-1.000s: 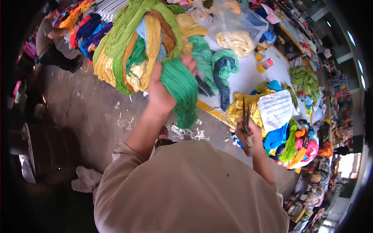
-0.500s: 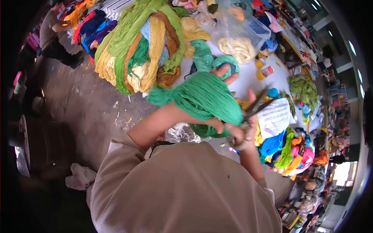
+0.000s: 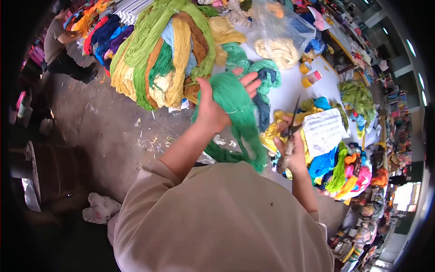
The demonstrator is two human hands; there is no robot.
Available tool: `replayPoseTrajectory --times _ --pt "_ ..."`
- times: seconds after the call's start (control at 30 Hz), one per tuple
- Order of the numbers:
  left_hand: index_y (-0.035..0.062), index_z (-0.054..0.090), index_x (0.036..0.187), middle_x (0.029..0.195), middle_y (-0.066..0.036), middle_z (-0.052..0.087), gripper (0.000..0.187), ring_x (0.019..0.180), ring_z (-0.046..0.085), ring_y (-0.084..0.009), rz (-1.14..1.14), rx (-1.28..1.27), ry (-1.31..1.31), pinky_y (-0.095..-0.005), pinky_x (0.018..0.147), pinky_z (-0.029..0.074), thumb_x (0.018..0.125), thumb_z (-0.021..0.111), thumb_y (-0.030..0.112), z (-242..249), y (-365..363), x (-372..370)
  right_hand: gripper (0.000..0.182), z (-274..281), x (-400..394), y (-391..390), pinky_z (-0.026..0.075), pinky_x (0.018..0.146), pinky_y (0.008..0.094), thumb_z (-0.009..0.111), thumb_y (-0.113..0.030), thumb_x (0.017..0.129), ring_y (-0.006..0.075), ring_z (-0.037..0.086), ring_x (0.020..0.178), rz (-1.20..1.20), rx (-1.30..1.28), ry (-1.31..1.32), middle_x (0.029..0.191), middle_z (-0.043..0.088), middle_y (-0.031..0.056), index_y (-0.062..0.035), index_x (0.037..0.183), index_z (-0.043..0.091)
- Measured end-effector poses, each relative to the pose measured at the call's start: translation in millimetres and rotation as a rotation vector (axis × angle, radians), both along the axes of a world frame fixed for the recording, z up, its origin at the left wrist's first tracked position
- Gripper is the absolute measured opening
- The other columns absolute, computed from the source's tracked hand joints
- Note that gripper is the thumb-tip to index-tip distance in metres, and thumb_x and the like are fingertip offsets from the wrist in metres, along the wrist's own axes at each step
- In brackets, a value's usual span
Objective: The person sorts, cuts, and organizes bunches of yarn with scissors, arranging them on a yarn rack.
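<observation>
A skein of green yarn (image 3: 232,95) hangs over the palm of my left hand (image 3: 212,109), whose thumb and fingers are spread around it. Its loose lower strands trail toward my waist and are blurred. My right hand (image 3: 297,153) is off to the right, closed on a pair of dark scissors (image 3: 294,122) with the blades pointing up. The scissors are apart from the skein. Past my left fingers, teal yarn (image 3: 269,75) lies on the white table (image 3: 290,86).
A large heap of green, yellow and brown skeins (image 3: 179,54) stands at the table's left. A clear plastic bag (image 3: 281,31), yellow cups (image 3: 308,81), a printed sheet (image 3: 322,131) and colorful yarn (image 3: 335,167) lie right. Another person (image 3: 59,41) works far left.
My hands have moved apart: the right hand with the scissors went right and down, away from the skein. My left hand has turned palm up, and the skein's strands now hang lower.
</observation>
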State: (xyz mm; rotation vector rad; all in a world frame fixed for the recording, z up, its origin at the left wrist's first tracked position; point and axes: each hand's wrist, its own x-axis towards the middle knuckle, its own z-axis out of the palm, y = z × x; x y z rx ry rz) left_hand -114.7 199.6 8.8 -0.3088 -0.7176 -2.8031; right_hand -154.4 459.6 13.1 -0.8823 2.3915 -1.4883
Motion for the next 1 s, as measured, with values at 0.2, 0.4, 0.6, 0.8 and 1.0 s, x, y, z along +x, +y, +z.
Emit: replayPoseTrajectory --times 0.2,0.4,0.6,0.8,1.0 --pt "-0.0004 0.035 0.14 0.149 -0.025 0.039 0.103 0.138 0.04 -0.038 -0.119 0.392 -0.156 -0.0533 0.115 0.03 0.083 0.031 0.085 -6.1 17.2 -7.4 0.041 24.8 25.2 -10.5 0.042 0.055 0.0199 0.06 0.004 0.085 0.0033 0.054 0.061 0.293 0.072 -0.686 0.072 0.062 -0.0026 -0.0078 0.124 0.066" --pt "-0.0023 0.037 0.141 0.145 -0.02 0.047 0.097 0.132 0.047 -0.032 -0.085 0.448 -0.144 -0.0522 0.114 0.032 0.088 0.034 0.079 -2.6 10.0 -3.4 0.035 17.5 23.2 -22.1 0.041 0.055 0.0181 0.066 0.0 0.086 0.0013 0.054 0.062 0.264 0.132 -0.718 0.072 0.061 -0.0056 -0.0115 0.119 0.069" --pt "-0.0004 0.035 0.141 0.145 -0.024 0.044 0.102 0.133 0.045 -0.0354 -0.048 0.381 -0.165 -0.0522 0.112 0.034 0.083 0.036 0.084 -1.7 7.0 -1.7 0.033 19.2 17.2 -30.0 0.044 0.057 0.0177 0.066 0.001 0.087 0.0017 0.057 0.066 0.287 0.174 -0.723 0.077 0.063 -0.005 -0.009 0.118 0.069" --pt "-0.0011 0.035 0.141 0.144 -0.025 0.044 0.103 0.134 0.045 -0.0378 -0.074 0.36 -0.225 -0.0535 0.112 0.034 0.083 0.035 0.084 -3.2 10.4 1.7 0.031 15.2 18.0 -38.0 0.05 0.061 0.02 0.059 0.001 0.09 0.0037 0.057 0.066 0.259 0.069 -0.686 0.077 0.058 -0.0038 -0.007 0.119 0.067" --pt "-0.0037 0.031 0.146 0.148 -0.026 0.041 0.101 0.142 0.034 -0.0369 -0.295 0.372 -0.186 -0.0524 0.116 0.028 0.088 0.03 0.079 -10.1 21.5 3.5 0.051 20.8 1.2 -53.9 0.047 0.068 0.0272 0.069 0.012 0.076 0.0148 0.056 0.074 0.174 -0.128 0.325 0.091 0.065 0.0049 -0.0049 0.124 0.06"
